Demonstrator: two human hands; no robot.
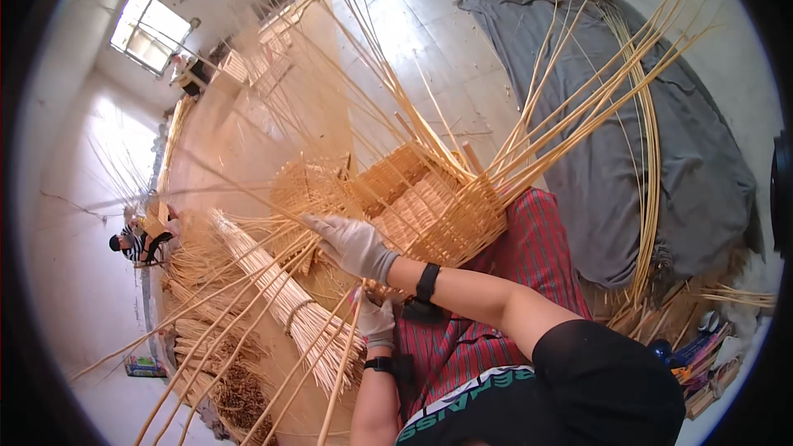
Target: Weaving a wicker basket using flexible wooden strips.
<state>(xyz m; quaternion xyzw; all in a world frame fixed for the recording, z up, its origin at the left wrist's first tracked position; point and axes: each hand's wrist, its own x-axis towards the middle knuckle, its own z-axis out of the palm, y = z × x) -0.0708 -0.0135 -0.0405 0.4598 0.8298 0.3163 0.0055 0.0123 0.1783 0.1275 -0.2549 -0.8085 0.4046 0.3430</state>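
Note:
A square wicker basket [438, 206] of pale woven rods rests on its side against my lap, long unwoven rods fanning out from its edges. My right hand [357, 248], in a light grey work glove, reaches across to the basket's left side. Its fingers are pressed together at the end of a long wicker rod [239, 187]. Below it, my left hand [376, 320], also gloved, is closed at the basket's near lower edge, among rods pointing down and left. What its fingers hold is mostly hidden.
A tied bundle of pale rods [289, 306] and darker rod heaps [223, 363] lie on the left. Grey cloth [611, 140] covers the floor at right, with long rods on it. Tools [698, 355] sit lower right. Two people [149, 235] are farther off at left.

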